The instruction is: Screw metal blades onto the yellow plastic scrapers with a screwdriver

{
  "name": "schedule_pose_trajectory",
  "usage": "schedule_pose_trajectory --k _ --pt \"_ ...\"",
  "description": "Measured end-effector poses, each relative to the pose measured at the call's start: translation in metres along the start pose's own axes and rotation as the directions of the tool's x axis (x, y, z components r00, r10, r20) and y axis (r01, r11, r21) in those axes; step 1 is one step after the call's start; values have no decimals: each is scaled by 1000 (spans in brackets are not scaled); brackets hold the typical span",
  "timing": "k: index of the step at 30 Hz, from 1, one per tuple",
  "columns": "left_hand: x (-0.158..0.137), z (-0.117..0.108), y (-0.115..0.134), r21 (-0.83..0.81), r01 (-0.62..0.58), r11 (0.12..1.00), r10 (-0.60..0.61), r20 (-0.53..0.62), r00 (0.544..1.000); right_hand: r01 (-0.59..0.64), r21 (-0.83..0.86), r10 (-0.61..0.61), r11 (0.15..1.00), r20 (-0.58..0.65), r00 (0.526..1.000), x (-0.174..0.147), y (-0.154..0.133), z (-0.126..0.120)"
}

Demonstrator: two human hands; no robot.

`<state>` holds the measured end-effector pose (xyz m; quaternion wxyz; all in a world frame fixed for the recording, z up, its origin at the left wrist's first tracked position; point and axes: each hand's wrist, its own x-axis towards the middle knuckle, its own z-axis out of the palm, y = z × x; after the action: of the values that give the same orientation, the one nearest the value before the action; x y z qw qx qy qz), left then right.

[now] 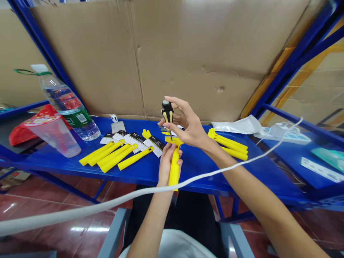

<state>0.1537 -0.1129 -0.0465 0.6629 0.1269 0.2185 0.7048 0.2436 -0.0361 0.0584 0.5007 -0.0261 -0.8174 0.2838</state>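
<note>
My left hand (167, 161) is wrapped round a yellow T-shaped tool with a long handle (174, 172), its head pointing away from me. In the fingers of my right hand (188, 125) is a screwdriver (167, 110) with a black and cream handle, held upright. The screwdriver's shaft points down at the head of the yellow tool; whether the tip touches it cannot be made out. To the left lie several yellow handles (118, 157) beside black-and-white printed cards (137, 139). More yellow handles (231, 147) rest to the right of my hands.
A white cable (204, 176) crosses in front of the blue table (204, 168). At the left stand a large water bottle (72, 107) and a tilted plastic cup (57, 138). White plastic packaging (236, 126) lies at the back right. Cardboard (188, 53) walls off the back.
</note>
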Motion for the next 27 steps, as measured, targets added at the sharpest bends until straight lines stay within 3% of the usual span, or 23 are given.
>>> schedule_pose_trajectory --k 27 --pt "-2 4 1 10 6 1000 -6 -49 999 -33 -63 28 997 -81 996 -9 3 2"
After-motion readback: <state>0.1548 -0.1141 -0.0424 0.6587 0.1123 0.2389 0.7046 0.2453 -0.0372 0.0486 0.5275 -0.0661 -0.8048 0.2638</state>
